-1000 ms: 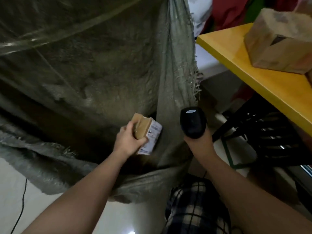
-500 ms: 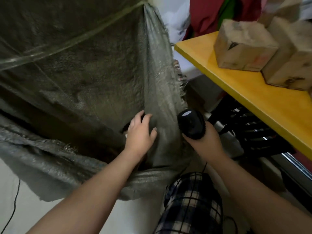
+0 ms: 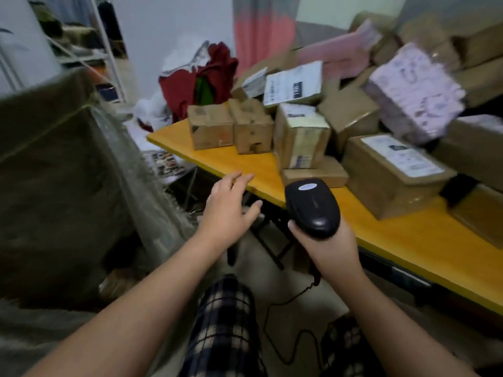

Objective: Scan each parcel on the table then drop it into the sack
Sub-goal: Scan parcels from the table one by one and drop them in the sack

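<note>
Left hand [image 3: 228,210] empty, fingers spread, hovers at table [image 3: 408,235] edge. Right hand [image 3: 329,246] at its 3 o'clock, curled round scanner [image 3: 313,206]. Parcels [image 3: 353,118] heaped at 1–2 o'clock, sack [image 3: 54,186] at 9 o'clock

Risks:
- tall parcel [image 3: 300,137] perches on flat parcel [image 3: 315,174] near edge; careless pull likely topples it floorward
- cord [image 3: 285,303] dangles at 6 o'clock, may snag

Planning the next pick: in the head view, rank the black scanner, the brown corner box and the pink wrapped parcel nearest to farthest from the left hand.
1. Black scanner, just right of the left hand, gripped by the right hand.
2. Brown corner box, ahead at the table's left end.
3. Pink wrapped parcel, far right, at the back.
</note>
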